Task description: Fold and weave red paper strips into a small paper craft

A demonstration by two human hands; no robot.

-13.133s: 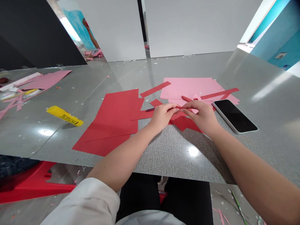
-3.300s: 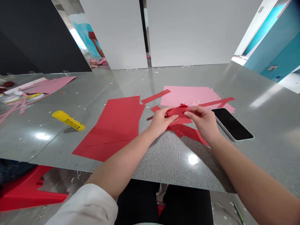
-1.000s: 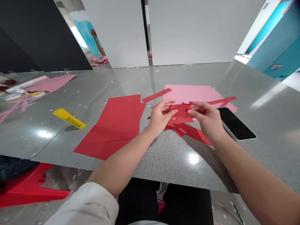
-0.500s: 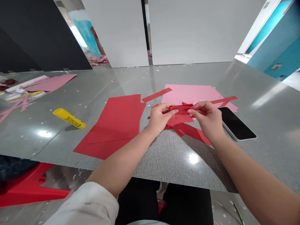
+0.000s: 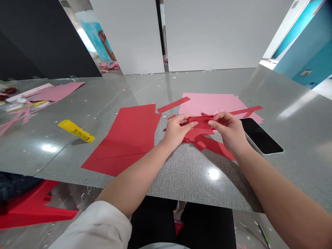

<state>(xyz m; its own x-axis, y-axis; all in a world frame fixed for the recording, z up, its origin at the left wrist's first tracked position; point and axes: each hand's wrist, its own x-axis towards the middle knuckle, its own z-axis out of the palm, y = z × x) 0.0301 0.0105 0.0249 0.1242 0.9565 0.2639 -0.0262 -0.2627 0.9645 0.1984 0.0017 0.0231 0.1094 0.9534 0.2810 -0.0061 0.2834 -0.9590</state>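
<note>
While left fingers [image 5: 190,126] (and right fingers [image 5: 215,125]) clamp red paper [image 5: 202,123], table edge [image 5: 197,200] lies apart.

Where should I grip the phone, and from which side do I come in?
Grip the phone by its near end, probably best pinched across its long sides, from above and the right. It lies flat, screen up, leaving its rim to grip; the right hand, holding red paper, partly hides its left edge, while the right edge shows.

Left hand [image 5: 176,131] and right hand [image 5: 231,134] pinch paper [image 5: 203,123] (red).
</note>
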